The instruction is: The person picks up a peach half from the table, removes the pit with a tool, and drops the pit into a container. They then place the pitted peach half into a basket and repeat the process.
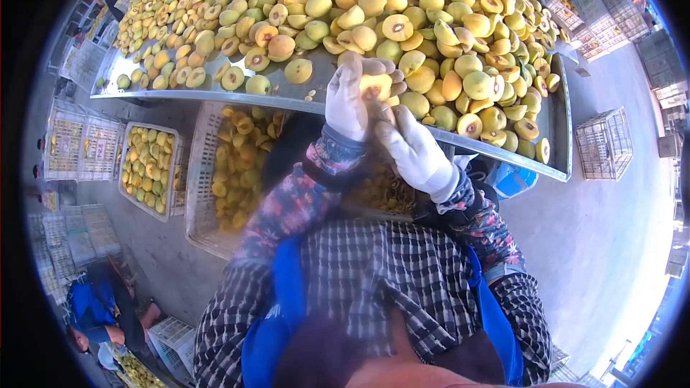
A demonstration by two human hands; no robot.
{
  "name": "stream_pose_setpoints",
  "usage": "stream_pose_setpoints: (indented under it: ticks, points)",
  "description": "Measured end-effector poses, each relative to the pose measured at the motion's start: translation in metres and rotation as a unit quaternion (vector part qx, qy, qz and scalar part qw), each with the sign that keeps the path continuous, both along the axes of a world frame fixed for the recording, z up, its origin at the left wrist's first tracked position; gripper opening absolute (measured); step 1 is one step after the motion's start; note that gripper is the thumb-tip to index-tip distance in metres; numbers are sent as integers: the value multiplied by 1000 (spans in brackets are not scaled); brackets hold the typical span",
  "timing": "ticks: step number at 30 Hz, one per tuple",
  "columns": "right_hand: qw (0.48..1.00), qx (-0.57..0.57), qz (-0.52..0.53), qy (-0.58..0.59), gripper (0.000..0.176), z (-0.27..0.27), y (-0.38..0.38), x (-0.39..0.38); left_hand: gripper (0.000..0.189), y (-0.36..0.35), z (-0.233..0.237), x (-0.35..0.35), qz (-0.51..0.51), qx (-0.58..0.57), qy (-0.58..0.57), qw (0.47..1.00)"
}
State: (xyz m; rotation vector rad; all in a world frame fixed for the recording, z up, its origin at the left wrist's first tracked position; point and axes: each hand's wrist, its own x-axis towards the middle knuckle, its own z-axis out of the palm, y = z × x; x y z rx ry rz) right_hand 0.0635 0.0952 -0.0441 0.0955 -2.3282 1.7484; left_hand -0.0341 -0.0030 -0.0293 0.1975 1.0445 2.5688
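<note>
From my feed, the left hand point(348, 97) has hold of a halved yellow fruit point(375, 88), its fingers curled part-way around it and the cut face turned up into my view. I see the right hand point(417, 147) come up from the near right, thumb and fingers drawn in at the near edge of that fruit; I can't tell whether it grips anything of its own, since the fingertips are dark and blurred. Both hands wear whitish gloves, stained at the fingers, and I have them over the near edge of a metal tray point(287, 93). Heaped across the tray is a broad pile of fruit halves point(431, 25), some cut side up, thickest at the far side and to the right and thinning out at the near left. Below the tray's edge, just left of the arms, I make out a white crate point(198, 201) of yellow pieces; further left stands a smaller crate point(146, 205), also filled with fruit. To the right, on the grey floor point(553, 244), I get a lone slatted crate point(604, 145). At the near left I can see another person point(93, 305) in blue beside more crates.
</note>
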Motion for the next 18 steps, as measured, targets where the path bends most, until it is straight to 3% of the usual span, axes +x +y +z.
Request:
stream_pose_setpoints:
  ticks: [2, 3, 6, 11, 13, 15, 18]
  points:
    - [942, -289, 99, -138, 24, 21, 3, 8, 45, -3, 7, 4, -13, -17, 44, 999]
    - [925, -322, 103, -177, 31, 29, 4, 9, 45, -4, 8, 6, -20, -20, 50, 998]
    - [873, -379, 192, -241, 39, 29, 21, 12, 45, -1, 14, 9, -47, -35, 35, 998]
    - [903, -354, 153, -190, 40, 33, 13, 21, 47, 5, 25, 15, -76, -104, -64, 990]
    - [903, -351, 142, -205, 39, 36, 15, 28, 49, 0, 26, 26, -74, -171, 59, 981]
    - [875, -379, 160, -256, 37, 27, 27, 32, 52, -2, 24, 22, -138, -187, 38, 972]
    - [842, -428, 144, -294, 33, 22, 32, 40, 47, 0, 25, 26, -124, -181, 56, 974]
